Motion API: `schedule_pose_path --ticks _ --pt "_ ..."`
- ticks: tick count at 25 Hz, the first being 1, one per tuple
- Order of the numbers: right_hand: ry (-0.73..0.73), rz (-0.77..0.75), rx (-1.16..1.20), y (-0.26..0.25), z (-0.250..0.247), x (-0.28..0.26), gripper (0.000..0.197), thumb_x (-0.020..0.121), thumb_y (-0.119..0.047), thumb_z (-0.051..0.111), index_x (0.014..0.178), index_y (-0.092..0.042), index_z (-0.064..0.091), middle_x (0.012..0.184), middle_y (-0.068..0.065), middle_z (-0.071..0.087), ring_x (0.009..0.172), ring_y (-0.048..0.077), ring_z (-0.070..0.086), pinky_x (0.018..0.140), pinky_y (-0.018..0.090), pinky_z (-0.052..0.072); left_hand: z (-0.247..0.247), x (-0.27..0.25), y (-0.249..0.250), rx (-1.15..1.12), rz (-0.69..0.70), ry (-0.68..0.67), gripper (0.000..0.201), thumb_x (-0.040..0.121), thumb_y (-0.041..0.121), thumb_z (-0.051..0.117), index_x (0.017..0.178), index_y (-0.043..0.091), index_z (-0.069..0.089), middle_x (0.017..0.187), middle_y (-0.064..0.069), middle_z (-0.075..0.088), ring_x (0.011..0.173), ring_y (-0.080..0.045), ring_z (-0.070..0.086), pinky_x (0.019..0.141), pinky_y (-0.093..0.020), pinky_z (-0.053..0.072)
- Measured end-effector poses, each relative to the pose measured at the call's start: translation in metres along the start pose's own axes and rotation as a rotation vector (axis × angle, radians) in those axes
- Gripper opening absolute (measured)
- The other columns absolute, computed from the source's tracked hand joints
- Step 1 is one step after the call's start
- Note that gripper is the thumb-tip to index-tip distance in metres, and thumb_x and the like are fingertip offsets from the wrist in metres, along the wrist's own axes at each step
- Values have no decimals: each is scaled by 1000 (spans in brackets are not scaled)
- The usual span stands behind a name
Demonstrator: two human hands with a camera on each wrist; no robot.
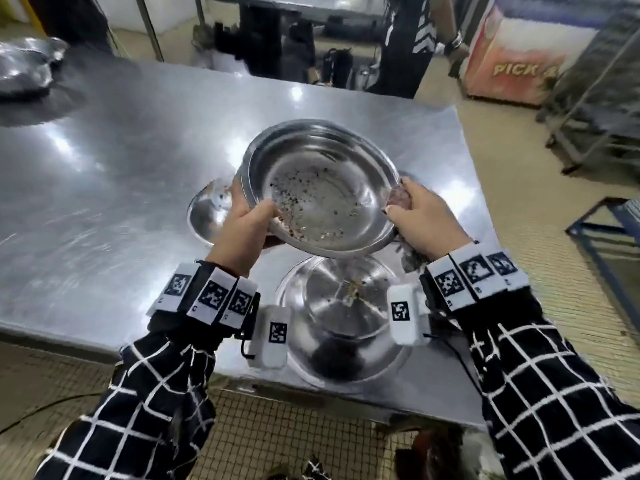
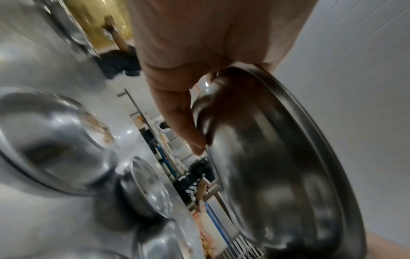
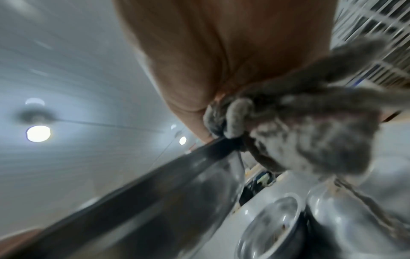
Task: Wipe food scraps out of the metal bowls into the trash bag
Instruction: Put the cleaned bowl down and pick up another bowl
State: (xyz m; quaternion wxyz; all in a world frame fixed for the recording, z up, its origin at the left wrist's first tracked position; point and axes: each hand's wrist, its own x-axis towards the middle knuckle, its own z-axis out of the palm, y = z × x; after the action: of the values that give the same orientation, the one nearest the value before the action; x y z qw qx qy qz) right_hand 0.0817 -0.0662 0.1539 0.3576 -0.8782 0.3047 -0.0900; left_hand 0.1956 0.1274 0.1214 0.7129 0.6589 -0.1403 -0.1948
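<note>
Left hand (image 1: 242,226) of ours grips the rim of the tilted metal bowl (image 1: 322,188), thumb inside; our right hand (image 1: 420,216) clutches a grey rag (image 3: 310,133) against the opposite rim. Dark scraps (image 1: 304,199) speckle its floor. Held over the counter (image 1: 121,168), tipping further would, we judge, spill them there, not into the trash bag, unseen. Beneath, another bowl (image 1: 346,317) holds brownish bits; a third (image 1: 207,213) sits behind our left hand.

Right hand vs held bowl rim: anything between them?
Yes. Head and right wrist views show a grey cloth bunched in the right hand, sitting against the bowl rim.
</note>
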Motion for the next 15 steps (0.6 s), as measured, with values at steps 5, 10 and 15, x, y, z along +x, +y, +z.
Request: schedule_pose_path --ticks 5,10,15 --pt "250 113 68 100 -98 -61 22 90 -15 50 111 -10 56 96 12 62 83 26 57 63 24 41 134 -28 3 4 15 -272 54 88 -6 37 132 26 35 82 -1 51 51 -1 57 57 -26 55" --pt "428 189 98 203 -183 -121 36 92 -18 51 128 -12 51 108 4 59 99 20 56 72 24 40 273 -70 -18 -29 -17 -377 41 87 -3 41 116 26 44 83 -5 53 58 -13 55 56 -30 53" --pt "543 307 90 313 -245 -180 40 95 -19 49 134 -10 44 124 10 53 92 12 46 72 11 35 405 -123 -67 -105 -150 -462 24 88 2 47 100 23 49 63 -1 49 51 -15 48 53 -28 44"
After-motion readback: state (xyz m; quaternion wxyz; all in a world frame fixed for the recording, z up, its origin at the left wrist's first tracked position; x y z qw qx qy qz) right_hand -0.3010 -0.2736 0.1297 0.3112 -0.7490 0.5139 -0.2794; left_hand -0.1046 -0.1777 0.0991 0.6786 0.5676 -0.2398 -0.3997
